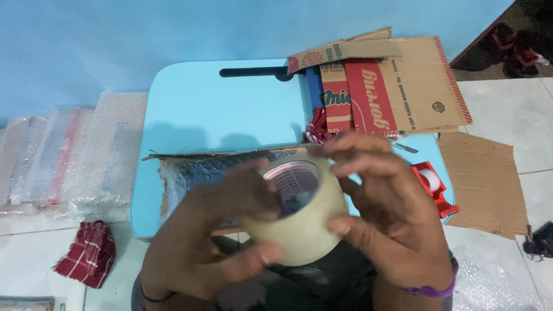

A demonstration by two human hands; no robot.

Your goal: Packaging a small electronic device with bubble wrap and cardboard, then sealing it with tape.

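Observation:
A big roll of clear packing tape (308, 222) is held up close in front of me, its core facing the camera. My left hand (204, 242) grips its left side, thumb on the rim. My right hand (391, 216), with a purple band at the wrist, wraps the right side, fingers over the top edge. Behind the roll, a flat parcel wrapped in bubble wrap (201, 175) lies on cardboard on the light blue table (196, 103).
Folded cardboard boxes (397, 86) lie on the table's right end, with a red tape dispenser (432, 184) by the edge. A cardboard sheet (489, 184) rests on the tiled floor to the right. Bubble-wrapped packs (69, 150) and a red checked cloth (86, 253) are on the left.

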